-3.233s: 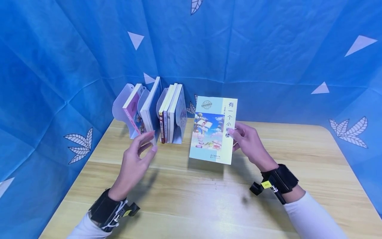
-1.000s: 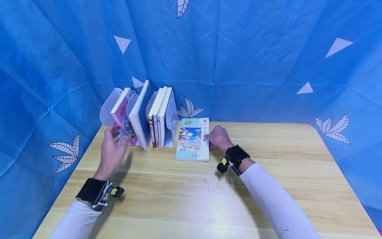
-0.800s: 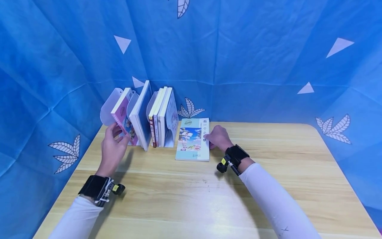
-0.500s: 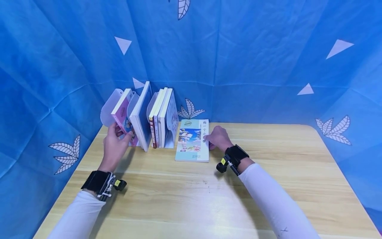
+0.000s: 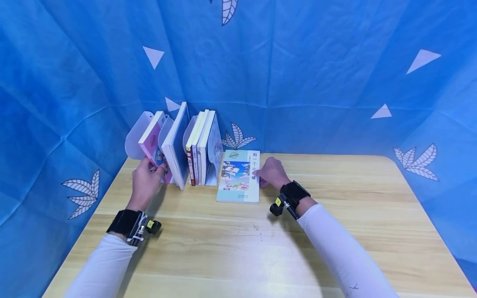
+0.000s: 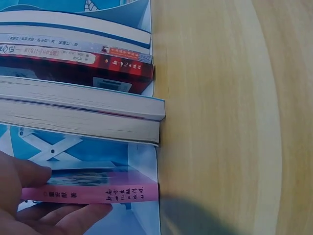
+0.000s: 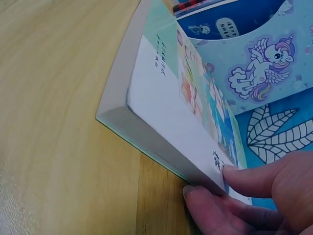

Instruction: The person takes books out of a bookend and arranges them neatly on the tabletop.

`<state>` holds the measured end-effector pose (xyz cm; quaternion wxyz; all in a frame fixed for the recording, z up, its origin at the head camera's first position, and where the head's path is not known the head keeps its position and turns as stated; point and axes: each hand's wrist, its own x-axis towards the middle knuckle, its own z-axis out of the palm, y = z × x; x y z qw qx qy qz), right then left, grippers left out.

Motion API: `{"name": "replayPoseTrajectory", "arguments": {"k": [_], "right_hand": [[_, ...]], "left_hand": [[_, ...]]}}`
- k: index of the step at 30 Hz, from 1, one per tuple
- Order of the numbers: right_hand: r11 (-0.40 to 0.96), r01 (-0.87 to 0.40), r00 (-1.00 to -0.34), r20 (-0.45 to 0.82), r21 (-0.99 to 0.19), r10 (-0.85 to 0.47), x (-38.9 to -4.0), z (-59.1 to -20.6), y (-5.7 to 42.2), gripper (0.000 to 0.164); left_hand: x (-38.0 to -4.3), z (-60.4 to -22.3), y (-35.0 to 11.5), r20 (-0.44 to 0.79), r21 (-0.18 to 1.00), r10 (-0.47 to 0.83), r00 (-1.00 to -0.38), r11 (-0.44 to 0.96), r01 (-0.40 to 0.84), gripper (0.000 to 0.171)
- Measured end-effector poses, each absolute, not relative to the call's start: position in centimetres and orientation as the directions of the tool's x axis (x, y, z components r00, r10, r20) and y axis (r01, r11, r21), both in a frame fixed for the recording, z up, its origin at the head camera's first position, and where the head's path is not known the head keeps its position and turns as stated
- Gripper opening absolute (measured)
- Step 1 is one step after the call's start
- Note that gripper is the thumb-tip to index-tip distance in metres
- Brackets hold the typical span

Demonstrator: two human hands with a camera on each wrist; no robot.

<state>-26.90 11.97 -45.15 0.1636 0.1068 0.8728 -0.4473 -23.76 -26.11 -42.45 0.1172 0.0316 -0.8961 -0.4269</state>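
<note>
One left hand (image 5: 143, 182) and one right hand (image 5: 273, 171) make two, with two white sleeves (image 5: 102, 265), two wristbands (image 5: 124, 223) and two small cameras (image 5: 153, 226), one per wrist. One table (image 5: 335, 248) carries one rack (image 5: 136, 136), whose four panels (image 7: 215, 54) form three slots. The left slot has one pink book (image 5: 152, 142), the middle slot two white-edged books (image 5: 173, 161), the right slot at least three books (image 5: 200, 128); their exact number is hard to tell. One pale book (image 5: 238, 178) is right of the rack. The backdrop (image 5: 316, 82) shows four triangles (image 5: 153, 56), two left and two right, and four leaf prints (image 5: 83, 191). One whole unicorn (image 7: 266, 63) shows on the rack's right end.
</note>
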Motion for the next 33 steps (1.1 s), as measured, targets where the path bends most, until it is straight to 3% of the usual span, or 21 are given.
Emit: {"name": "replayPoseTrajectory", "arguments": {"k": [10, 15, 20, 27, 33], "right_hand": [[0.569, 0.314, -0.930, -0.368, -0.760, 0.022, -26.4, -44.7, 12.0, 0.022], [0.600, 0.243, -0.951, -0.309, -0.762, -0.008, -25.4, -44.8, 12.7, 0.015], [0.651, 0.165, -0.970, -0.242, -0.741, -0.029, -23.9, -44.7, 14.5, 0.024], [0.601, 0.082, -0.978, -0.179, -0.795, -0.104, -21.4, -44.1, 17.0, 0.044], [0.632, -0.072, -0.976, -0.075, -0.772, -0.204, -18.5, -43.6, 18.5, 0.044]], "left_hand": [[-24.4, -42.8, -25.3, 0.275, 0.739, -0.243, -0.930, 0.672, 0.042, 0.040], [-24.6, -43.1, -24.8, 0.290, 0.723, -0.264, -0.920, 0.690, 0.029, 0.038], [-24.7, -43.2, -24.5, 0.290, 0.703, -0.255, -0.922, 0.711, 0.024, 0.041], [-24.8, -42.8, -24.6, 0.261, 0.706, -0.261, -0.929, 0.708, 0.000, 0.044], [-24.7, -42.6, -25.3, 0.278, 0.694, -0.296, -0.914, 0.720, -0.023, 0.039]]}}
